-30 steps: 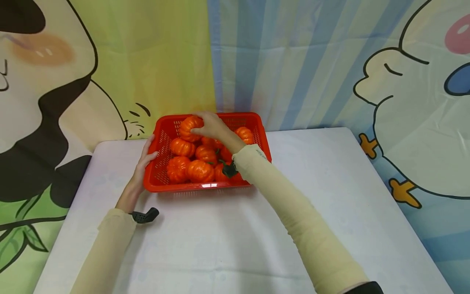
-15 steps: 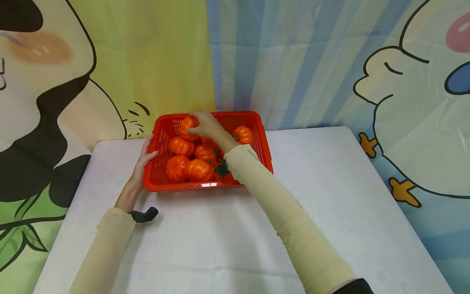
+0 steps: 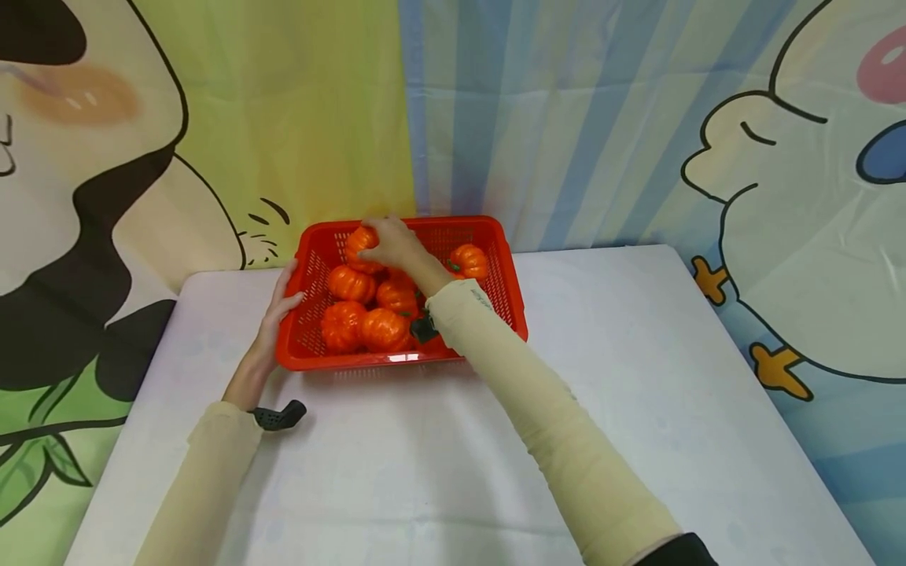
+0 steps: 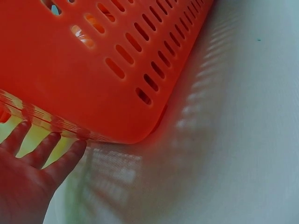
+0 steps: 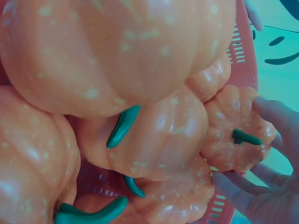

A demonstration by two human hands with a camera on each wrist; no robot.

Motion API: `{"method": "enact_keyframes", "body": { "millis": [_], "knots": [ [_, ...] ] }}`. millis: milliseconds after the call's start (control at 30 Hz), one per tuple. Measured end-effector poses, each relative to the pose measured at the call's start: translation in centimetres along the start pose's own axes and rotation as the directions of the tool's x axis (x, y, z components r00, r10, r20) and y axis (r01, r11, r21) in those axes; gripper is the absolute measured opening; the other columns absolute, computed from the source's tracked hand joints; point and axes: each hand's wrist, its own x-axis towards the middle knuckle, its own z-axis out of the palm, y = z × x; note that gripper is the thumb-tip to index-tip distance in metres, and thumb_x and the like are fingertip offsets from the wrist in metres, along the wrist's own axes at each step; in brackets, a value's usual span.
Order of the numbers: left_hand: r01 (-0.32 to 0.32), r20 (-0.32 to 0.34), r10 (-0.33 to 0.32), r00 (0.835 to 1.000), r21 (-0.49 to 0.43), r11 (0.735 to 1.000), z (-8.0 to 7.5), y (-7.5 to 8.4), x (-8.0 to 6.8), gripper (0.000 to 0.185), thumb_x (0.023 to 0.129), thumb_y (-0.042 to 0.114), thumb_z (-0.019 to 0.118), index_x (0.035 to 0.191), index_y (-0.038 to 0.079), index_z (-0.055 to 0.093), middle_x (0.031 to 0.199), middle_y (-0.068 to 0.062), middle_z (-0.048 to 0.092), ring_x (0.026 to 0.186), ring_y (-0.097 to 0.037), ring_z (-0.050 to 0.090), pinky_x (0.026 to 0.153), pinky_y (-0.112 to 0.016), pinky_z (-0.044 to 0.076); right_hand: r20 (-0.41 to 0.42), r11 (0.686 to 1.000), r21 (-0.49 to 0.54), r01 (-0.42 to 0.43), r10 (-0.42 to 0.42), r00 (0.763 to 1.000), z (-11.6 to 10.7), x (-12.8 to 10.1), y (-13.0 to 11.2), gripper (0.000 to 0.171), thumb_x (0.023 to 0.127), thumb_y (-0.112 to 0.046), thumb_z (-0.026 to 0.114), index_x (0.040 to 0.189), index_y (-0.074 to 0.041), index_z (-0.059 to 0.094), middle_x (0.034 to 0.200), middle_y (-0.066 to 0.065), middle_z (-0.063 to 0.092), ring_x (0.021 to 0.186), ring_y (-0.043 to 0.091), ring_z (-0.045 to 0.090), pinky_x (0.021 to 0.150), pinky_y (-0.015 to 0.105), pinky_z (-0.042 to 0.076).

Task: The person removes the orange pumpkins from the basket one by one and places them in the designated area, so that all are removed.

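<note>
A red plastic basket (image 3: 340, 363) with slotted walls holds several small orange pumpkins (image 3: 351, 284) with green stems. My right hand (image 3: 399, 245) reaches in at the back left and grips one pumpkin (image 3: 359, 248). In the right wrist view, the thumb and fingers lie around that pumpkin (image 5: 224, 126), its green stem facing the camera. My left hand (image 3: 269, 326) touches the basket's left side. In the left wrist view, the fingers of that hand (image 4: 28, 182) are spread and nearly straight against the outer wall. The right forearm hides some pumpkins.
The basket stands at the back of a table with a white cloth (image 3: 396, 472), close to a printed curtain (image 3: 488, 110). One pumpkin (image 3: 469, 261) sits apart at the basket's back right. Each wrist wears a black camera mount (image 3: 281, 416).
My right hand and forearm have shifted slightly left, the hand still on the same pumpkin. More of the back-right pumpkin shows now. My left hand stays at the basket.
</note>
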Motion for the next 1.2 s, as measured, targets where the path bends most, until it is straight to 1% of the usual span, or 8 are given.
{"method": "enact_keyframes", "body": {
  "millis": [167,233,400,567,767,900,1033,1200],
  "knots": [
    [-0.008,0.006,0.008,1.0,-0.012,1.0,0.1,-0.1,0.0,0.059,0.102,0.024,0.029,0.154,0.042,0.006,0.163,0.008,0.001,0.144,-0.018,0.015,0.115,-0.032,0.024,0.001,1.0,-0.011,-0.006,0.006,1.0,0.3,0.1,-0.1,0.065,0.092,-0.036,0.065,0.148,-0.018,0.039,0.153,0.011,0.035,0.14,0.029,0.038,0.112,0.045,0.038],
    [-0.009,0.007,0.01,1.0,-0.015,1.0,0.1,-0.1,0.0,0.06,0.102,0.023,0.029,0.154,0.042,0.006,0.163,0.008,0.001,0.144,-0.018,0.015,0.115,-0.031,0.024,0.001,1.0,-0.009,-0.016,0.016,1.0,0.4,0.2,-0.1,0.066,0.091,-0.037,0.065,0.149,-0.019,0.038,0.153,0.011,0.034,0.139,0.028,0.038,0.112,0.044,0.038],
    [-0.01,0.004,0.01,1.0,-0.011,1.0,0.1,-0.1,-0.1,0.06,0.102,0.023,0.029,0.154,0.042,0.006,0.163,0.008,0.001,0.145,-0.018,0.014,0.115,-0.03,0.024,-0.016,0.999,0.001,-0.041,0.041,0.999,0.7,0.2,-0.3,0.067,0.09,-0.04,0.065,0.148,-0.02,0.039,0.151,0.01,0.036,0.136,0.027,0.042,0.11,0.045,0.04],
    [-0.012,0.005,0.012,1.0,-0.01,1.0,0.2,-0.1,-0.2,0.059,0.102,0.024,0.029,0.154,0.042,0.006,0.163,0.008,0.001,0.145,-0.018,0.014,0.116,-0.03,0.024,-0.047,0.997,0.005,-0.074,0.074,0.996,1.0,-0.1,-0.7,0.066,0.089,-0.042,0.067,0.146,-0.023,0.041,0.147,0.008,0.04,0.128,0.026,0.048,0.104,0.045,0.044],
    [-0.015,0.013,0.015,1.0,-0.012,1.0,0.1,0.1,-0.3,0.059,0.102,0.024,0.028,0.154,0.042,0.005,0.163,0.008,0.001,0.145,-0.019,0.015,0.112,-0.027,0.028,-0.087,0.993,-0.008,-0.116,0.115,0.99,1.3,-0.5,-1.6,0.065,0.087,-0.044,0.068,0.144,-0.024,0.043,0.146,0.008,0.04,0.125,0.027,0.052,0.101,0.043,0.048],
    [-0.013,0.024,0.013,1.0,-0.01,1.0,0.0,0.1,-0.5,0.059,0.103,0.025,0.028,0.154,0.042,0.005,0.163,0.007,0.001,0.144,-0.019,0.017,0.106,-0.021,0.035,-0.088,0.989,-0.018,-0.144,0.142,0.986,1.3,-0.7,-2.1,0.065,0.088,-0.043,0.067,0.145,-0.026,0.042,0.145,0.008,0.04,0.122,0.027,0.053,0.099,0.039,0.049],
    [-0.013,0.026,0.014,1.0,-0.015,1.0,0.0,0.1,-0.6,0.059,0.103,0.025,0.028,0.154,0.042,0.004,0.163,0.005,0.001,0.143,-0.019,0.019,0.1,-0.015,0.039,-0.086,0.989,-0.009,-0.149,0.148,0.985,1.4,-0.7,-2.2,0.064,0.088,-0.043,0.067,0.145,-0.026,0.042,0.143,0.008,0.041,0.12,0.027,0.053,0.099,0.038,0.049],
    [-0.014,0.026,0.015,1.0,-0.013,1.0,0.0,0.1,-0.6,0.059,0.102,0.025,0.028,0.153,0.043,0.004,0.163,0.004,0.001,0.141,-0.019,0.021,0.098,-0.015,0.041,-0.091,0.988,-0.015,-0.152,0.15,0.985,1.6,-0.5,-2.2,0.065,0.088,-0.044,0.068,0.144,-0.027,0.041,0.142,0.007,0.04,0.118,0.026,0.055,0.098,0.037,0.049]
  ]
}}
